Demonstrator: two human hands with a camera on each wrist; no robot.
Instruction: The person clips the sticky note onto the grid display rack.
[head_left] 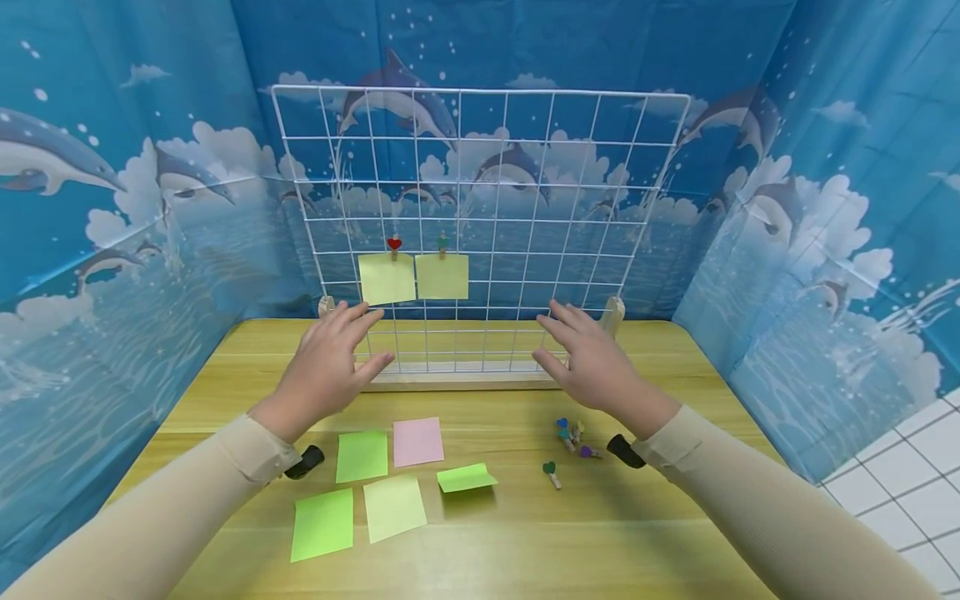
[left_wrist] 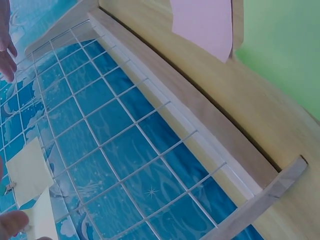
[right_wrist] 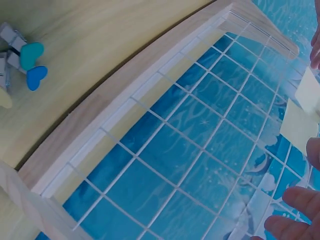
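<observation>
Both hands are raised in front of a white wire grid (head_left: 510, 220) on a wooden base, fingers extended, holding nothing. My left hand (head_left: 324, 360) is near the grid's lower left, just under two pale yellow sticky notes. My right hand (head_left: 597, 358) is before its lower right side. A red heart clothespin (head_left: 394, 247) pins the left note (head_left: 387, 280) to a wire. A green-topped clothespin (head_left: 442, 244) pins the right note (head_left: 442, 277) beside it. In the right wrist view, curled fingertips (right_wrist: 300, 202) show at the lower right edge.
On the wooden table (head_left: 480, 550) lie green notes (head_left: 322, 523), a pink note (head_left: 417, 442), a pale yellow note (head_left: 394, 508) and a creased green note (head_left: 466, 477). Several small heart clothespins (head_left: 566, 432) lie at the right, a green one (head_left: 551, 472) apart. A dolphin curtain (head_left: 202, 250) surrounds the table.
</observation>
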